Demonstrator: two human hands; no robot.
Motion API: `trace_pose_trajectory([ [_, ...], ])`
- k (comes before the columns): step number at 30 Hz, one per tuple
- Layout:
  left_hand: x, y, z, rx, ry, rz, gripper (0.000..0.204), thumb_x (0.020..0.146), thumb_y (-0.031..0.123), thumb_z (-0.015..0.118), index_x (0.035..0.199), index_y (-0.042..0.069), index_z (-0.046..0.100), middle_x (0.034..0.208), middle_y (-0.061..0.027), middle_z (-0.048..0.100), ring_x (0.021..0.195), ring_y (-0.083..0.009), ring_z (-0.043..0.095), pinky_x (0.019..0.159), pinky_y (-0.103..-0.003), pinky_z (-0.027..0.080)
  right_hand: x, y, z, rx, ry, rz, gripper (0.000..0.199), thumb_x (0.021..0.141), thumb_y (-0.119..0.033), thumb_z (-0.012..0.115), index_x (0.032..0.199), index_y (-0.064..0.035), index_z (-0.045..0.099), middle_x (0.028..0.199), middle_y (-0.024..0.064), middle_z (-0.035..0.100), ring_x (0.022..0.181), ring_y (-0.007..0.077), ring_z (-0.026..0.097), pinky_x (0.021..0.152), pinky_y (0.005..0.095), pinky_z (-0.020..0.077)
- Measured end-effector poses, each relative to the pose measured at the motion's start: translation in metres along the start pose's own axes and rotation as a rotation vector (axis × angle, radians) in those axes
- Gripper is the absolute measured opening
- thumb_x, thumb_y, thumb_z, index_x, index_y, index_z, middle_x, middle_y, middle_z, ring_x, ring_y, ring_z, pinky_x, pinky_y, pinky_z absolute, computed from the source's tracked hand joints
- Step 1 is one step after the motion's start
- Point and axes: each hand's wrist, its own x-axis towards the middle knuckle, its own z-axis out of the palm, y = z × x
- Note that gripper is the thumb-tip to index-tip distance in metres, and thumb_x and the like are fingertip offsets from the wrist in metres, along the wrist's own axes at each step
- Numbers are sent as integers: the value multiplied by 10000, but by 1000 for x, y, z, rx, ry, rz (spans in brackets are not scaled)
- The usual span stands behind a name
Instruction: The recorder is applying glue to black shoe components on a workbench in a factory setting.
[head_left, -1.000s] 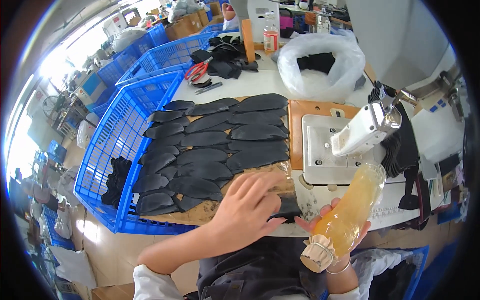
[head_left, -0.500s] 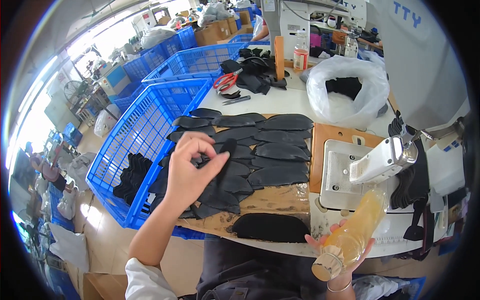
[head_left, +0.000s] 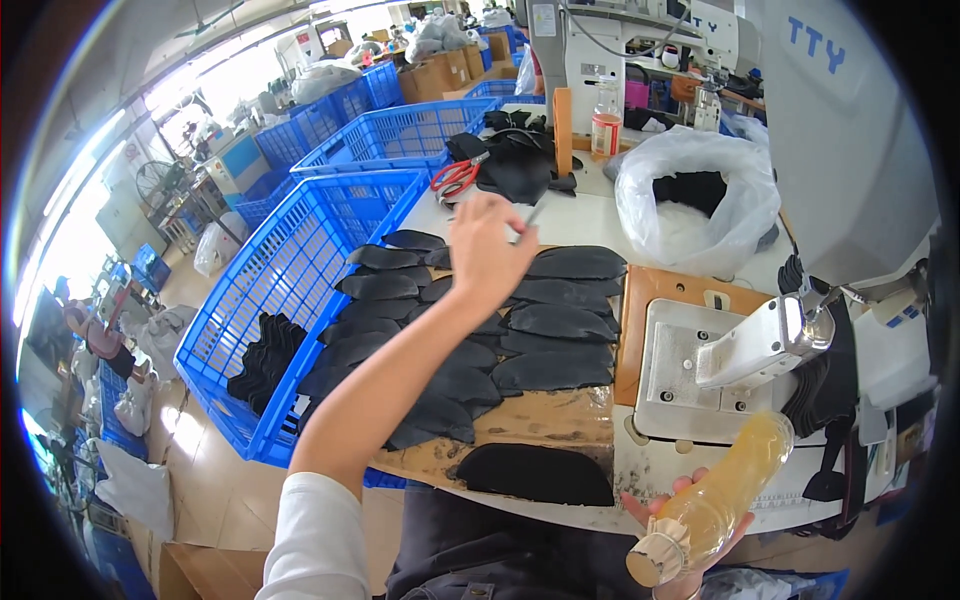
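My left hand (head_left: 490,250) is closed over the far part of the black pieces. A slim grey metal tool (head_left: 537,211), probably small thread snips, juts from its fingers; motion blurs it. Beneath that arm, overlapping rows of black leaf-shaped pieces (head_left: 560,320) lie on a brown board (head_left: 545,415). One larger black half-oval piece (head_left: 535,474) sits at the board's near edge. At the lower right my right hand (head_left: 735,530) is wrapped round a clear plastic bottle (head_left: 725,480) of yellowish liquid, tilted with its beige cap toward me.
A sewing machine arm (head_left: 755,345) stands at the right. Behind the pieces are red-handled scissors (head_left: 455,178), black scraps (head_left: 515,165), an orange upright block (head_left: 563,130), a jar (head_left: 606,130) and a white plastic bag (head_left: 640,215). A blue crate (head_left: 265,245) borders the table's left.
My left hand has moved away and to the right, from the black pieces to where the grey tool lay. The black piece is no longer in its fingers. My right hand still holds the bottle.
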Motion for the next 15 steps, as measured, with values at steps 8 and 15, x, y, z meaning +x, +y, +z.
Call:
trace_pose_trajectory([
  [8, -39, 36, 53, -64, -436, 87, 176, 696, 193, 701, 659, 84, 568, 974, -52, 544, 998, -260, 477, 845, -390, 369, -7, -7, -5, -61, 41, -25, 786, 832, -675, 431, 1308, -61, 316, 1203, 157, 502, 994, 430, 572, 972, 730, 211],
  [15, -41, 35, 51, -140, -560, -7, 222, 689, 230, 743, 655, 92, 573, 967, -52, 540, 1014, -258, 477, 860, -384, 367, -14, -17, -23, -74, 96, -16, 765, 846, -660, 412, 1317, -63, 327, 1234, 158, 503, 987, 423, 581, 982, 731, 197],
])
